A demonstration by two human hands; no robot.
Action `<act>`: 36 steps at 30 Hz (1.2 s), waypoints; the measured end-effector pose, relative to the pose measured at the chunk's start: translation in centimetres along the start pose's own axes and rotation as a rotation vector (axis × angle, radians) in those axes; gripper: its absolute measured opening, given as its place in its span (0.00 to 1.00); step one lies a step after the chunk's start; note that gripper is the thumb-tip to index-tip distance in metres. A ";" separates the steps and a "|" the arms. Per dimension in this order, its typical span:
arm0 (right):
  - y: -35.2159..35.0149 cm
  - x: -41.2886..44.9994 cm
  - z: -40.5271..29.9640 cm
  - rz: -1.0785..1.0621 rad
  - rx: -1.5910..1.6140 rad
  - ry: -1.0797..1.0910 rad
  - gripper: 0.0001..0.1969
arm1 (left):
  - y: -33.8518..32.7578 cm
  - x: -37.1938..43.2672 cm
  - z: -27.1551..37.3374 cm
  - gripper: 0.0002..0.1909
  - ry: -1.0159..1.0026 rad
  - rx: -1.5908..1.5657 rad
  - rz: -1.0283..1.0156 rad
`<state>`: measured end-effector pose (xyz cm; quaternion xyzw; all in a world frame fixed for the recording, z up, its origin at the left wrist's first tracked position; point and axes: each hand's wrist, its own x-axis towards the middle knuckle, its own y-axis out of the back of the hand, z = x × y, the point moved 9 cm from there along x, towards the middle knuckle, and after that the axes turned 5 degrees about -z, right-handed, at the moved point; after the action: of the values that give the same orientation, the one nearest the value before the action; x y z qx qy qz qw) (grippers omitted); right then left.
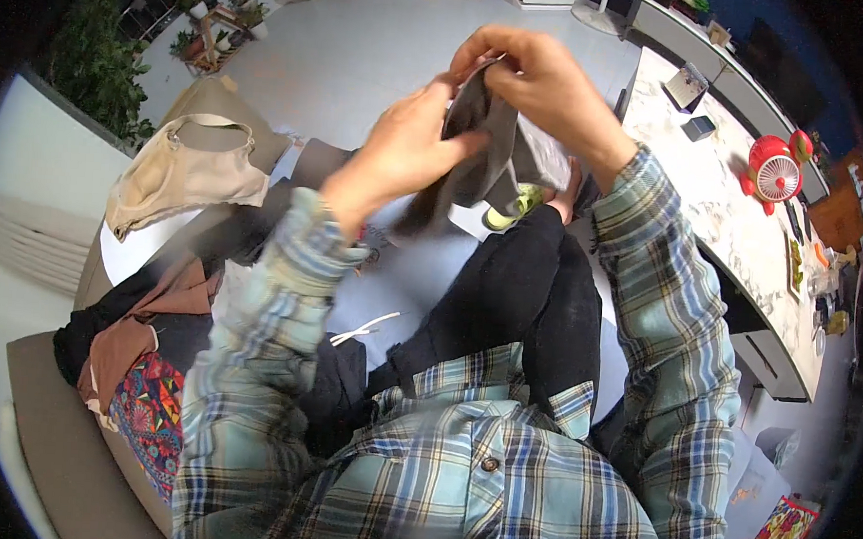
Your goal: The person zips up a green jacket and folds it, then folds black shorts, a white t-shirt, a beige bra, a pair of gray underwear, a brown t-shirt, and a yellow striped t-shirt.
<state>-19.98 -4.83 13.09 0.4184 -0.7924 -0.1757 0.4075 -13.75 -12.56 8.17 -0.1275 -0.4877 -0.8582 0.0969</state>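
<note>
Between my hands hangs a dark grey-brown piece of cloth (473, 169), held up above my crossed legs. My left hand (416, 140) holds its left side, with the thumb lying across the front of the fabric. Gripping the top edge, my right hand (533, 73) pinches the cloth between thumb and fingers. The cloth's lower end is blurred, and what kind of garment it is I cannot tell. A beige bra (195, 173) lies to the left on the sofa, nearest to my left forearm.
Brown, black and patterned clothes (144, 379) are heaped on the sofa (50, 425) at my left. A marble-topped table (700, 174) on the right bears a red fan (773, 170), a desk calendar (686, 85) and a small dark box (699, 127). Potted plants (217, 31) stand far left.
</note>
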 end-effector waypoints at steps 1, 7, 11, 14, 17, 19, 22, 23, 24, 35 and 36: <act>-0.4 -0.1 -0.4 0.011 -0.043 0.000 0.11 | -0.1 0.5 0.1 0.19 -0.015 -0.029 0.086; 3.7 -4.7 1.6 0.131 -0.470 -0.075 0.14 | 1.8 2.3 -0.3 0.19 -0.017 -0.170 0.102; 4.7 -7.3 5.2 0.080 -0.768 -0.231 0.16 | 7.3 2.5 -5.6 0.18 -0.284 0.324 0.388; 7.1 -8.1 7.9 0.068 -0.837 -0.389 0.16 | 10.1 2.8 -10.9 0.15 0.137 0.334 0.127; 7.3 -5.6 7.7 0.120 -0.089 -0.375 0.16 | 11.3 2.2 -10.2 0.15 0.174 0.250 0.105; 5.1 -4.0 7.0 -0.026 0.014 -0.481 0.15 | 12.4 1.8 -11.6 0.14 0.175 -0.005 0.020; 5.6 -3.0 6.4 0.086 0.322 -0.337 0.11 | 12.5 1.5 -11.9 0.12 0.224 -0.382 -0.052; 6.2 -3.1 6.7 0.116 0.327 -0.363 0.12 | 12.7 1.4 -12.0 0.11 0.290 -0.495 -0.034; 6.0 -2.8 6.8 0.070 0.308 -0.360 0.12 | 12.9 1.0 -11.1 0.08 0.351 -0.426 -0.068; 4.9 -2.6 2.3 0.071 -0.701 0.041 0.13 | 15.1 -1.3 -12.8 0.12 0.407 0.349 -0.046; 4.7 -2.8 5.5 -0.052 -0.394 -0.207 0.13 | 13.8 -1.9 -15.3 0.13 0.516 0.081 -0.162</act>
<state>-25.89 -0.12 11.23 0.3307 -0.7694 -0.3797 0.3930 -9.85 -32.63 11.25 0.1388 -0.4892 -0.8472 0.1540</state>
